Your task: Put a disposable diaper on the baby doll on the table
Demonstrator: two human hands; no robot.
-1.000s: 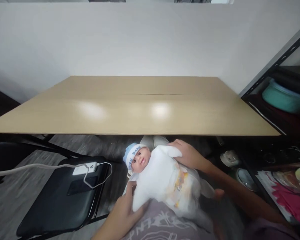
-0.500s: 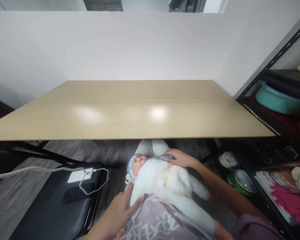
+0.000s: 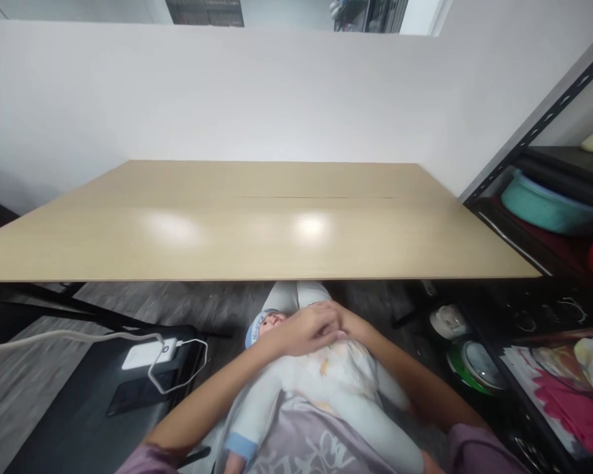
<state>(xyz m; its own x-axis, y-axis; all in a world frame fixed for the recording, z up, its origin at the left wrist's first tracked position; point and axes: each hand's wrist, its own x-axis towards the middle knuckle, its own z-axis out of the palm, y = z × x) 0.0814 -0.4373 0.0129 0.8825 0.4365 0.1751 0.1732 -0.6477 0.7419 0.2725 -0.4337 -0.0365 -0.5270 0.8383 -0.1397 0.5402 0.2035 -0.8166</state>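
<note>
Over the doll (image 3: 309, 378), our left hand (image 3: 309, 330) meets our right hand (image 3: 346, 320).
We cannot tell if either grip is closed; we seem to steady it on our lap (image 3: 282, 297), near the worktop (image 3: 257, 243); moving it may call for parting hands.

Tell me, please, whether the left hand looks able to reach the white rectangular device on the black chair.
Probably yes; only a pale cable crosses the device, and nothing visible blocks the left hand.
</note>
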